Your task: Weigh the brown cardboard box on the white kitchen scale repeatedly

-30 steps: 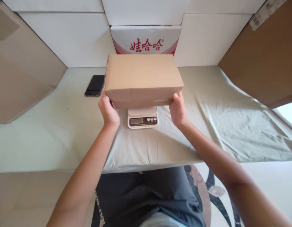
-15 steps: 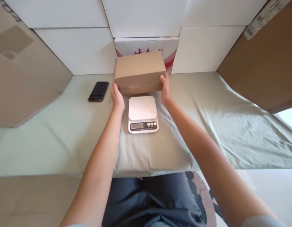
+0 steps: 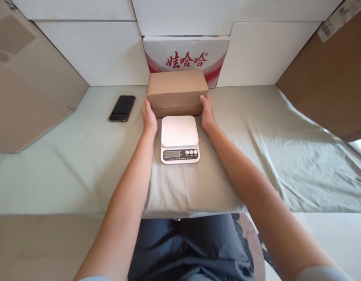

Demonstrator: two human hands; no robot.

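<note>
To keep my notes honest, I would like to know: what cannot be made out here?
Head view, hidden: most fingertips of the left hand and right hand, behind the cardboard box.
Head view, too small: fine print on the scale.
Head view, cut off by the left edge: the large carton.

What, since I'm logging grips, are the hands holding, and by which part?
A cardboard box, held by its ends: left hand at the left, right hand at the right, both near the front corners.

Looks forward and down from head height, close by the near edge of the surface (image 3: 66, 175), apparently cropping its front corners.
</note>
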